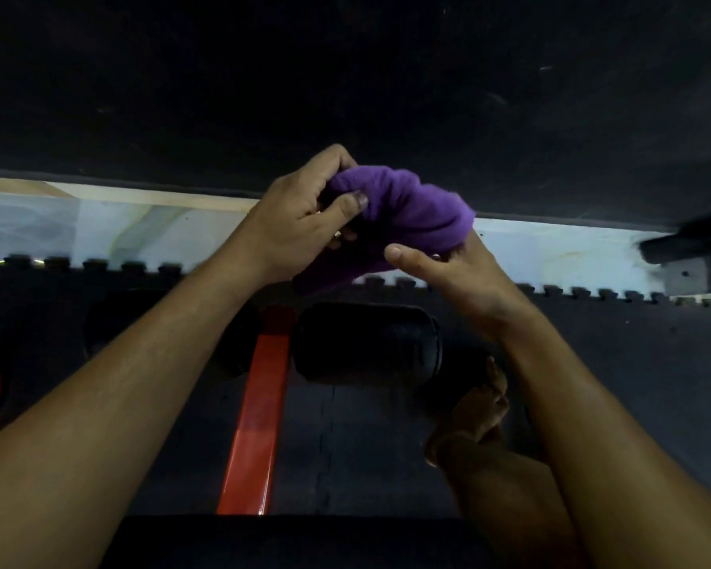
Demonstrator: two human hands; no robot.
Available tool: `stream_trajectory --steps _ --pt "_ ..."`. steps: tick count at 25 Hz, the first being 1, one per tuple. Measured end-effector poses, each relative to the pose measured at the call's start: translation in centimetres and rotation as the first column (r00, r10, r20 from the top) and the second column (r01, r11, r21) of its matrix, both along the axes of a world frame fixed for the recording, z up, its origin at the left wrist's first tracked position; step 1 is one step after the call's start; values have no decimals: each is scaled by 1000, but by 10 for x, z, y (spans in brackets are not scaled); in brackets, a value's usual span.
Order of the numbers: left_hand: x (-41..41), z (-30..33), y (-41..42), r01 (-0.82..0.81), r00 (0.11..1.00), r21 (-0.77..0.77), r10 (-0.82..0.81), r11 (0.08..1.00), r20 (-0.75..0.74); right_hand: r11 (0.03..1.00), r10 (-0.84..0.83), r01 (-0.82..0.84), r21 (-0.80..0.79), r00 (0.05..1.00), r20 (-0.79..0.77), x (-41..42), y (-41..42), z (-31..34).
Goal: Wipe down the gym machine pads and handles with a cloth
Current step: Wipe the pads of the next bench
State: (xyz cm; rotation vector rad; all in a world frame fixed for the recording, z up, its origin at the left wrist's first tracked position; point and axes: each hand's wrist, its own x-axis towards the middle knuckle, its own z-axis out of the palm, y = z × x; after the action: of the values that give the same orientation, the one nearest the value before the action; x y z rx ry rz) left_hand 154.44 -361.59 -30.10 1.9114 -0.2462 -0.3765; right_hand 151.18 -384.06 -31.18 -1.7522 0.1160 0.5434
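- Right now both hands are up in front of the person, bunching a purple cloth point(403, 207) between them, mid-frame.
- Left hand point(300, 223) is at 9 o'clock of the cloth: fingers curled over the top edge, thumb pressed into the fabric, so it grips it.
- Right hand point(448, 264) is at 5 o'clock of the cloth, palm under the bundle; thumb sticks out toward 9 o'clock, and the other fingers are hidden beneath the fabric, apparently holding it from below.
- Cloth is wadded, not flat, with a dark fold hanging down between the hands; it touches no part of the machine.
- Black roller pad point(366, 347) sits at 6 o'clock of the cloth, well apart from it.
- Red frame bar point(259, 408) lies just beside the pad at its 9 o'clock, running toward the person.
- Black seat pad point(288, 540) is at the bottom edge.
- Bare foot point(477, 408) rests on the dark floor mat point(633, 363), at 4 o'clock of the roller pad.
- Pale floor strip point(140, 227) crosses behind the hands.
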Motion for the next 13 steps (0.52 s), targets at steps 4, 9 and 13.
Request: stream_trajectory --steps 4,9,13 --pt "-1 -12 -1 -8 999 87 4 996 42 980 -152 165 -110 981 121 1 2 -8" --pt "-17 -66 15 291 938 419 -170 860 -303 854 -370 425 -301 901 226 11 -29 -9" --pt "-44 -97 19 677 689 390 -352 624 -633 757 -119 208 -619 976 182 5 -29 -9"
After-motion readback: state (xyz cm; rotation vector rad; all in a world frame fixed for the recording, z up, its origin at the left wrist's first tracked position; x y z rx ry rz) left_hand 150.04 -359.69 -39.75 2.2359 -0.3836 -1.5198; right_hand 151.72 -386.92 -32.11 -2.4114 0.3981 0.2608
